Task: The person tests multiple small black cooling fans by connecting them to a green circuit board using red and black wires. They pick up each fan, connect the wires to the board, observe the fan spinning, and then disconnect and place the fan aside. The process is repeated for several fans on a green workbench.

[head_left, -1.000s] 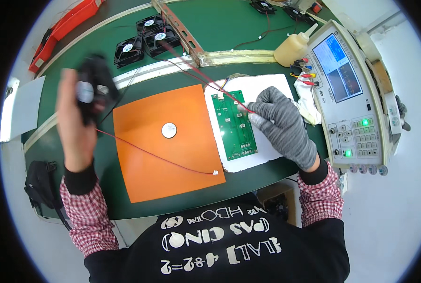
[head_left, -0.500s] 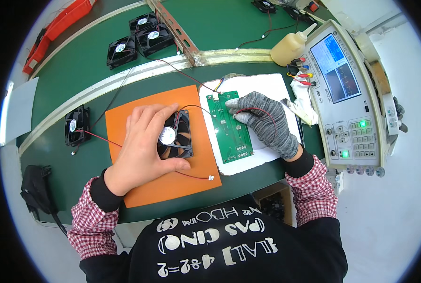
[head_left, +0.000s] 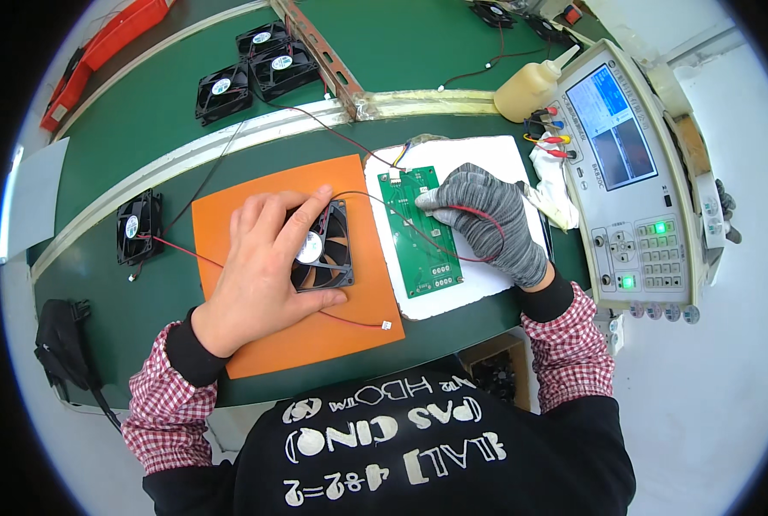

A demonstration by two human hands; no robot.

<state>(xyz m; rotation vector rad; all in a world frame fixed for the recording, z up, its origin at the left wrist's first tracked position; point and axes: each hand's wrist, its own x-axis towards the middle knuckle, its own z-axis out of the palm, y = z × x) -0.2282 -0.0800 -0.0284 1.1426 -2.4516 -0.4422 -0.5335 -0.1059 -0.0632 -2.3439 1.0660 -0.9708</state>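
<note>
- Pressing down: left hand [head_left: 259, 279], bare, lies spread over a black cooling fan [head_left: 325, 249] at frame centre; fingers lie apart across its frame and hub, the thumb hooked under the lower edge.
- Fan sits on the orange mat [head_left: 302, 331], left of a green circuit board [head_left: 420, 232].
- Right hand [head_left: 487, 219], in a grey knit glove, rests on the board's upper right; fingers curled together, a red lead [head_left: 478, 211] looped over them. Whether it pinches the lead, I cannot tell.
- Fan lead's white connector [head_left: 386, 325] lies loose at the mat's lower right edge.
- Handling note: the fan looks best steadied by its frame with the blades left free, and the thin leads kept slack.
- Nearby: test instrument [head_left: 638, 176] at right, spare fans [head_left: 255, 69] at upper left, one fan [head_left: 137, 228] at left.
</note>
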